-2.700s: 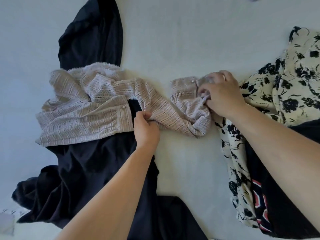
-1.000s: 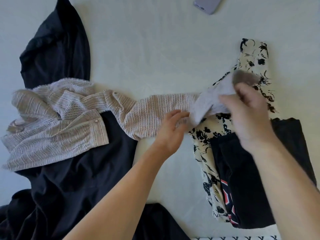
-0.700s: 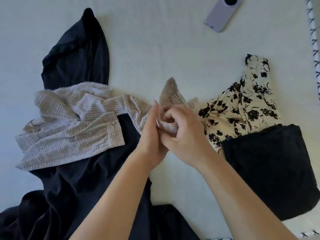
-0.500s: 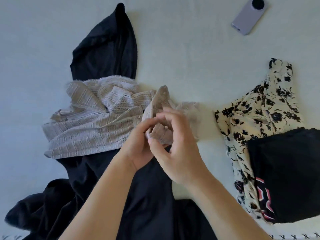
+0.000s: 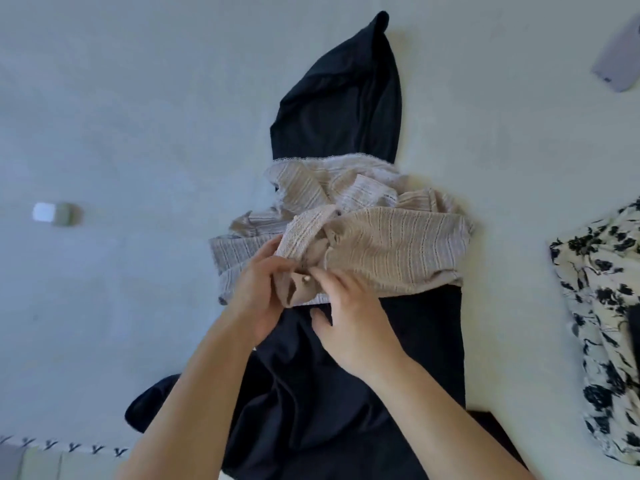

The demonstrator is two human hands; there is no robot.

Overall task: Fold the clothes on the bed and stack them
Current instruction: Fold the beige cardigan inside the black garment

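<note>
A beige striped knit shirt (image 5: 381,244) lies bunched across a long black garment (image 5: 346,375) spread on the white bed (image 5: 138,116). Its sleeve is folded back over the shirt's body. My left hand (image 5: 258,292) and my right hand (image 5: 346,313) meet at the shirt's near edge. Both pinch the sleeve cuff, where a small button shows between the fingers. A cream garment with black flowers (image 5: 602,306) lies at the right edge, partly cut off by the frame.
A lilac phone (image 5: 620,60) lies on the bed at the top right. A small white and grey object (image 5: 57,213) sits on the sheet at the left. The bed's patterned edge (image 5: 69,446) runs along the bottom left.
My right hand drew the sleeve out to the right, then carried it back left over the shirt's body. Both hands now hold the cuff at the near edge. The view has shifted left.
</note>
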